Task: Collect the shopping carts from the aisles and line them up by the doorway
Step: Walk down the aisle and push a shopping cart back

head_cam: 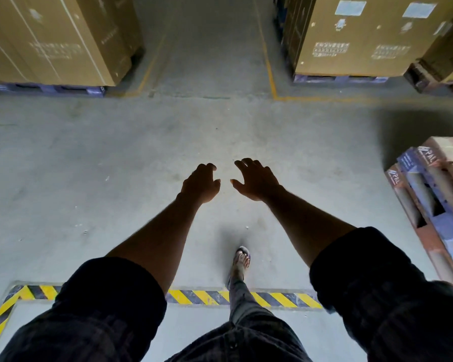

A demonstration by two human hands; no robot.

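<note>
Left hand [200, 184]: extended forward above the floor, back upward; fingers [207, 167] loosely curled, nothing held.
Right hand [256, 180]: extended beside the other hand, a narrow gap between them; fingers [246, 163] spread and slightly bent, nothing held.
Shopping carts: position cannot be told from this view.
Floor [89, 165]: grey concrete.
Hazard tape [207, 297]: yellow-and-black stripe laid across the floor beneath the forearms, with a corner at lower left.
Foot [242, 258]: sandalled, placed just beyond the tape.
Left boxes [50, 40]: cardboard, stacked on a blue pallet.
Right boxes [364, 35]: cardboard, likewise palletised.
Aisle [209, 48]: bounded by both stacks, edged with yellow lines.
Pallet stack [429, 194]: positioned at the right edge.
</note>
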